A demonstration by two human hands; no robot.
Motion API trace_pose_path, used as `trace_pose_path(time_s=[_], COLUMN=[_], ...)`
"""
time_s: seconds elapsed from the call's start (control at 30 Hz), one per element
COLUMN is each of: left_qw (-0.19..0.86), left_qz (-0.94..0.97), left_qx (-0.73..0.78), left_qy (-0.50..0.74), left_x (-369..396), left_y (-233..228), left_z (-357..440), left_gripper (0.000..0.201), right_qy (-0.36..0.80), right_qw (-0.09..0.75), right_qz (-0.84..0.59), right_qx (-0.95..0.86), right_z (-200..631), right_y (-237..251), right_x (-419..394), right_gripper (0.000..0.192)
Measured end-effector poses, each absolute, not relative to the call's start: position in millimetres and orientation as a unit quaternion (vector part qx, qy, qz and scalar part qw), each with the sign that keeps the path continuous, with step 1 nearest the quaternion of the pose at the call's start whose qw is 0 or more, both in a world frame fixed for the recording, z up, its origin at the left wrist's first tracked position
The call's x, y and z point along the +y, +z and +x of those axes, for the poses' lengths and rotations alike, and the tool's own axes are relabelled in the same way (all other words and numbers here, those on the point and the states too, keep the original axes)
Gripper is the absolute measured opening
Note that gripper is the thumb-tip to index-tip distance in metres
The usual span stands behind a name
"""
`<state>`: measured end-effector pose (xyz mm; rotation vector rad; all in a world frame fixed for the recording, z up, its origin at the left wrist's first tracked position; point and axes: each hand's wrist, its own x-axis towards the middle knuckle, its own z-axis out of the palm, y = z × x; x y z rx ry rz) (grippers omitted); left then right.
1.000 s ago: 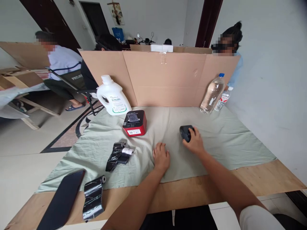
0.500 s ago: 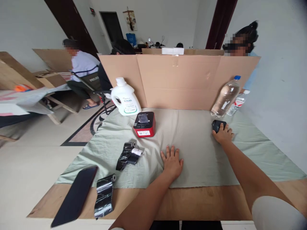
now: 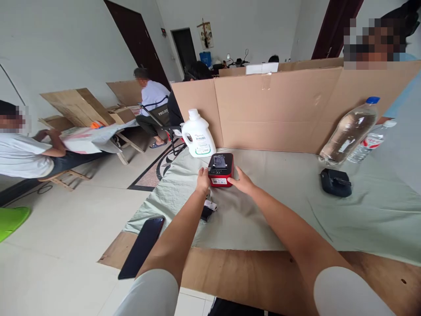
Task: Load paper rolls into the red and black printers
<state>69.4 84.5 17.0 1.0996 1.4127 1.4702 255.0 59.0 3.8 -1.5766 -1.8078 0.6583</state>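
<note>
A small red and black box-shaped printer (image 3: 221, 170), with a strip of dark paper on top, stands on the cloth between my hands. My left hand (image 3: 203, 181) lies along its left side, fingers stretched forward, seeming to touch it. By the right front corner is my right hand (image 3: 242, 181), thumb and fingers apart, the thumb tip at the printer's edge. I cannot tell whether either hand presses on it. A small black-and-white paper roll (image 3: 209, 210) lies in front, partly hidden by my left forearm.
A white detergent jug (image 3: 199, 136) stands behind the printer, before a cardboard screen (image 3: 276, 109). To the right are a black device (image 3: 335, 182), a large bottle (image 3: 350, 131) and a smaller bottle (image 3: 371, 142). A flat black slab (image 3: 141, 248) overhangs the left edge. Other people sit nearby.
My right hand has left the black device and moved left to the printer. My left hand has moved from the cloth forward to the printer's left side. The view has turned left.
</note>
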Motion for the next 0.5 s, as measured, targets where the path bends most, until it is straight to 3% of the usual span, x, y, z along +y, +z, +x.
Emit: trace_pose_path(time_s=[0.17, 0.5], left_qw=[0.47, 0.508], left_qz=[0.4, 0.459], left_qx=[0.541, 0.407], left_qy=[0.571, 0.604], left_x=[80, 45], left_y=[8, 15], left_z=[83, 200], left_gripper=[0.033, 0.04], right_qy=[0.343, 0.198], right_qw=[0.379, 0.48], right_qz=[-0.556, -0.573], right_qx=[-0.655, -0.634], right_z=[238, 347], right_y=[-2, 6], right_x=[43, 0], right_gripper=[0.09, 0.087])
